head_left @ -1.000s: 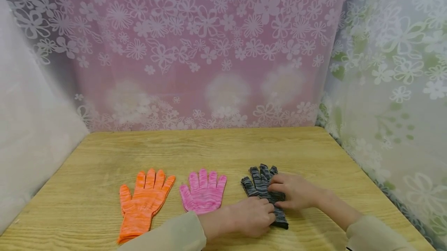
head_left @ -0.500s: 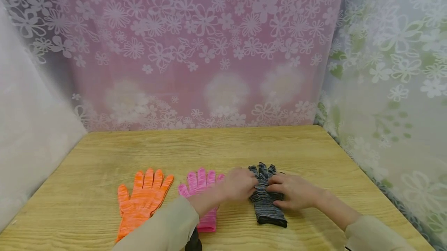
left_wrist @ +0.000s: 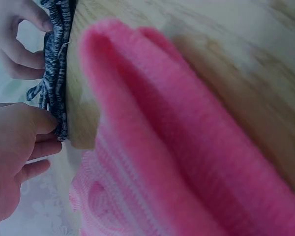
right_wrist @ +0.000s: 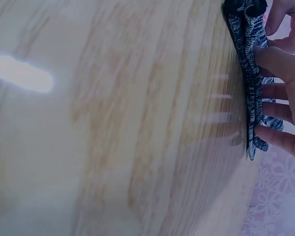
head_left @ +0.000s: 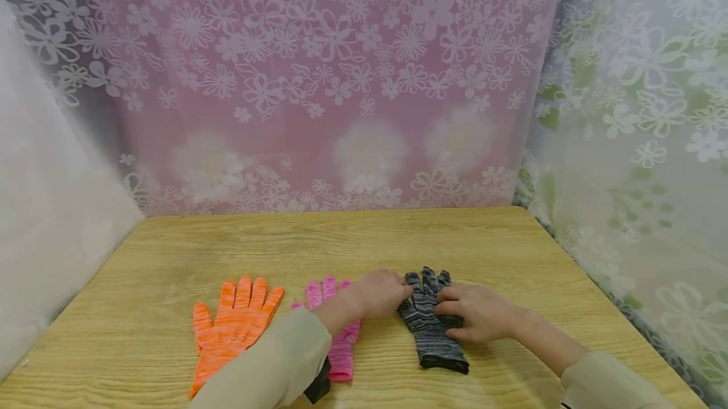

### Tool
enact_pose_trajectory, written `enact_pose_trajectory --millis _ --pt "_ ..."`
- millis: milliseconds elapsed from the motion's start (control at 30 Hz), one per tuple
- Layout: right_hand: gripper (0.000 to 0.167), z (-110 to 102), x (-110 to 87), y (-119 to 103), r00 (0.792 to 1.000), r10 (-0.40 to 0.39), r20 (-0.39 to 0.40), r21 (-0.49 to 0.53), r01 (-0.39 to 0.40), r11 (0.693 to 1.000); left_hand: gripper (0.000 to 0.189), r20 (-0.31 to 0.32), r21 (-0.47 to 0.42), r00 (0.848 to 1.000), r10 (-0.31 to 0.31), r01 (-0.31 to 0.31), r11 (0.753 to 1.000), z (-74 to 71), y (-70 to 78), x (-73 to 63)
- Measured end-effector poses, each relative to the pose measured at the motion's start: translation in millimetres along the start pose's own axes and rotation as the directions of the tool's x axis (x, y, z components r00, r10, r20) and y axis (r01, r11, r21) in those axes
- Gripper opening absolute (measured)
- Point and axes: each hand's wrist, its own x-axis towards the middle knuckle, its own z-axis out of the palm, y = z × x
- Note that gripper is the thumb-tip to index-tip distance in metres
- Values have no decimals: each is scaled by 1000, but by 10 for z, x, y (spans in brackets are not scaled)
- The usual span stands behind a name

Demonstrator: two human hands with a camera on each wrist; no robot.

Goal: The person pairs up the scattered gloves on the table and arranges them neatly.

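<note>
A black-and-grey striped knit glove lies flat on the right part of the table, fingers pointing away and cuff toward me. My left hand reaches across to its left side and pinches the glove's thumb between thumb and finger, as the left wrist view shows. From the right, my right hand rests its fingertips on the glove's palm and right edge, the fingers only slightly bent. Under my left forearm lies a pink glove, partly hidden; its cuff looms large in the left wrist view.
An orange glove lies flat at the left, its lower part partly covered by my left sleeve. The wood-grain table ends at a pink flowered curtain, with pale sheets at both sides.
My left hand has moved from the striped glove's cuff up to its thumb side. The glove's thumb, tucked in half a second ago, sticks out left again. My right hand has stayed in place.
</note>
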Motion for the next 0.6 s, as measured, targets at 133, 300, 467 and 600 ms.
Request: enact_pose_trajectory --millis 133,300,467,600 --pt "30 -14 9 -12 1000 4 -1 8 -4 1000 17 18 56 1000 -8 7 998 14 12 -16" --pt "30 -14 18 -11 1000 -2 -17 -1 2 1000 19 -13 152 1000 -20 22 988 -17 -22 -57" --pt "30 -10 13 -6 1000 -5 -19 -9 5 1000 19 -42 274 997 67 -53 960 -10 -48 -84" --pt "30 -7 13 -9 1000 -2 -9 -4 2 1000 18 -31 300 994 105 -91 950 28 -55 -99"
